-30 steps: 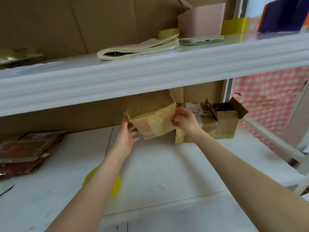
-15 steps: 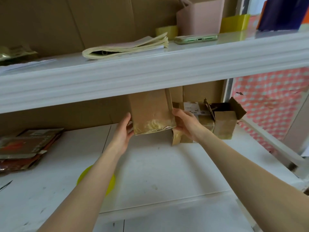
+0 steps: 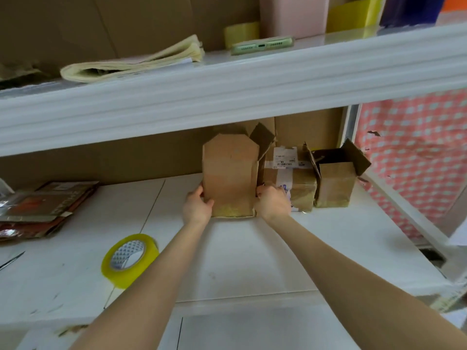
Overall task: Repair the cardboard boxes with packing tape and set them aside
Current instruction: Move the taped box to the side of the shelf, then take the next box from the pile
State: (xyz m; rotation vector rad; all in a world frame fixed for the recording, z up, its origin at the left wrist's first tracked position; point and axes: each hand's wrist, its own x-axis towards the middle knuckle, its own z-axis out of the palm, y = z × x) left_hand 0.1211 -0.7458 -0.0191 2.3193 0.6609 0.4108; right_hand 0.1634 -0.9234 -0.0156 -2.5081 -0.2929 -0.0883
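A small brown cardboard box (image 3: pixel 231 173) stands upright at the back of the white table (image 3: pixel 247 261), its top flaps open and shiny tape along its bottom edge. My left hand (image 3: pixel 197 207) grips its lower left side and my right hand (image 3: pixel 271 204) grips its lower right side. Right beside it stand a taped box with a shipping label (image 3: pixel 290 178) and another open-flapped box (image 3: pixel 333 183). A roll of yellow packing tape (image 3: pixel 129 258) lies on the table to the left, by my left forearm.
A white shelf (image 3: pixel 227 89) overhangs the boxes, carrying folded paper (image 3: pixel 131 64), a green phone (image 3: pixel 262 44) and a pink box (image 3: pixel 293 13). Flat packets (image 3: pixel 43 205) lie at the left. A thin metal tool (image 3: pixel 11 260) pokes in at the left edge. The table's edge drops off at the right.
The box was held tilted in the air with its taped bottom facing me; it has turned upright and now stands on the table next to the other boxes. Both hands slid to its lower sides.
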